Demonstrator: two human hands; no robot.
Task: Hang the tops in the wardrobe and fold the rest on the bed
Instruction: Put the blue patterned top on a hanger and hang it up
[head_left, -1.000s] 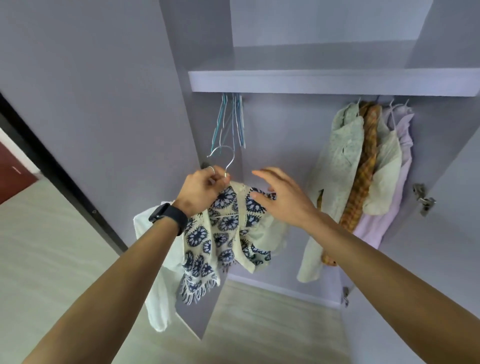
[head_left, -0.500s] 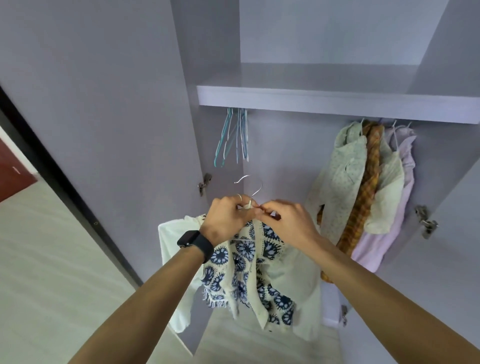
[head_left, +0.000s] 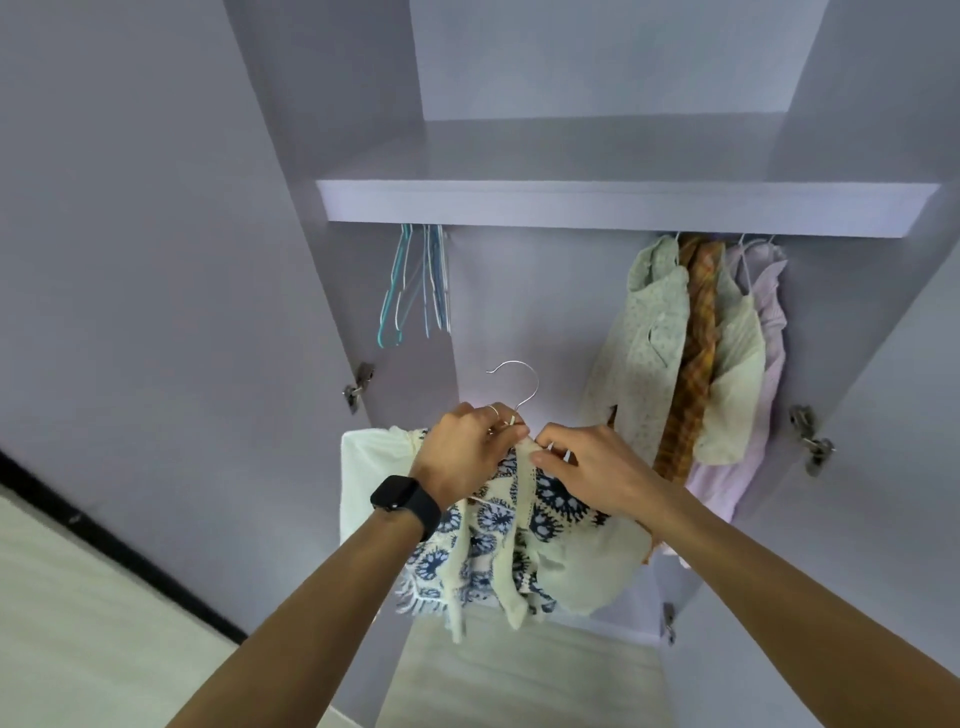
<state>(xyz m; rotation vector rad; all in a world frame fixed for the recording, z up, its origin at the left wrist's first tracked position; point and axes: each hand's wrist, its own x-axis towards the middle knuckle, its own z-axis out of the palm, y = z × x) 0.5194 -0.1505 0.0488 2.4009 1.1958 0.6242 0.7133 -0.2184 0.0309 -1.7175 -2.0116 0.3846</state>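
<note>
My left grip (head_left: 467, 452) clasping the neck of the wire hanger (head_left: 535, 383), right grip (head_left: 597, 478) pinching the blue-patterned top (head_left: 493, 540) on it, below the shelf (head_left: 623, 208) edge, open gap between spare hangers (head_left: 415, 286) left, hung tops (head_left: 696, 353) right.

Under the shelf (head_left: 623, 208), open room lies between the empty hangers (head_left: 415, 283) near its left end and the hung tops (head_left: 670, 353) at its right.

Empty hangers (head_left: 415, 283) left under shelf (head_left: 623, 208); hung tops (head_left: 696, 353) right.
</note>
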